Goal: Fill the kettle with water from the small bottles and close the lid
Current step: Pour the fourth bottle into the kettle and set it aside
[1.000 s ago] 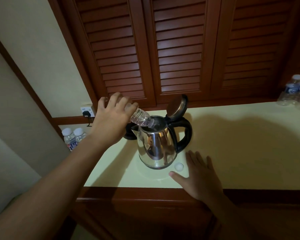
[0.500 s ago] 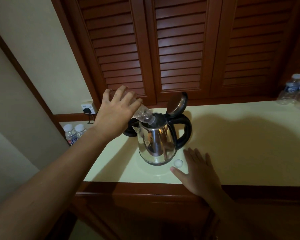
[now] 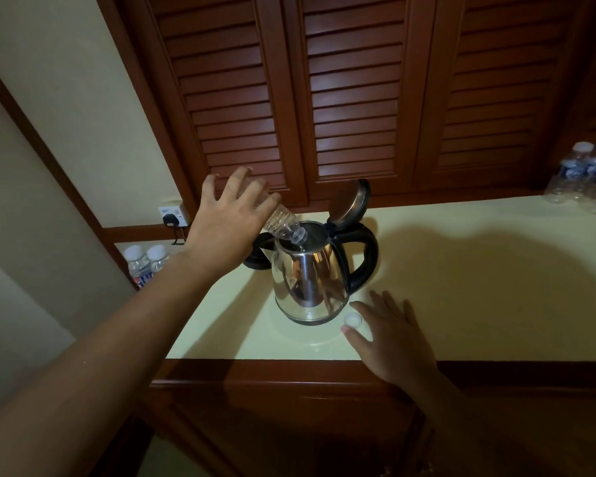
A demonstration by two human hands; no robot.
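Observation:
A steel kettle (image 3: pixel 310 284) with a black handle stands on the pale counter (image 3: pixel 461 287), its lid (image 3: pixel 350 203) tipped up and open. My left hand (image 3: pixel 227 225) holds a small clear bottle (image 3: pixel 284 227) tilted down, mouth over the kettle's opening. A thin stream runs from the mouth into the kettle. My right hand (image 3: pixel 393 332) rests flat on the counter just right of the kettle's base, fingers straight. The white bottle cap (image 3: pixel 353 320) lies between its thumb and forefinger.
A pack of small bottles (image 3: pixel 585 177) sits at the counter's far right. Two more capped bottles (image 3: pixel 145 263) stand on a lower ledge at the left, below a wall socket (image 3: pixel 172 215) with a plug. The black kettle base (image 3: pixel 257 253) is behind the kettle. Louvred wooden doors rise behind.
My left hand has raised the bottle's bottom end, so the bottle tilts more steeply into the kettle. The right hand stays flat by the cap.

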